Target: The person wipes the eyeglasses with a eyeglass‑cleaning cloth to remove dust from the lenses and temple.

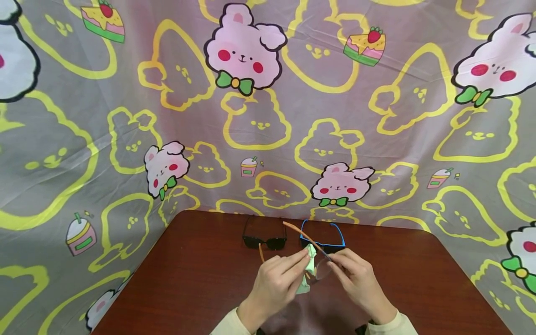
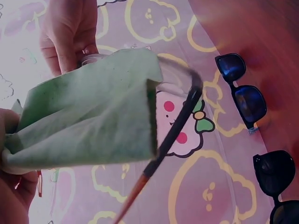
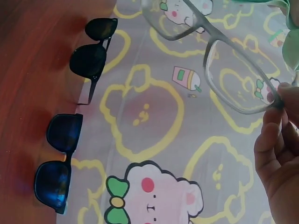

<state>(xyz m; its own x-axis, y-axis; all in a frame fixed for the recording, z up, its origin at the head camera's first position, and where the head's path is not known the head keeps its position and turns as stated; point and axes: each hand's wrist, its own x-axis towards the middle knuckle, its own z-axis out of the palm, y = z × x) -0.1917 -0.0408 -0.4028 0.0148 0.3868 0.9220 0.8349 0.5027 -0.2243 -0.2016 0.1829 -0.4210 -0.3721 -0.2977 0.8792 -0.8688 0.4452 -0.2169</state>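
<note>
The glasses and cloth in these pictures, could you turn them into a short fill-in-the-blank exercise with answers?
1. The cloth in the left hand is pale ____ in color.
2. Counting the clear-lensed glasses gripped by the right hand, there are ____ pairs of eyewear in total.
3. In the head view, the sunglasses farther right have ____ temples.
4. In that view, the black sunglasses lie to the ____ of that pair.

Missing words: green; three; blue; left.
</note>
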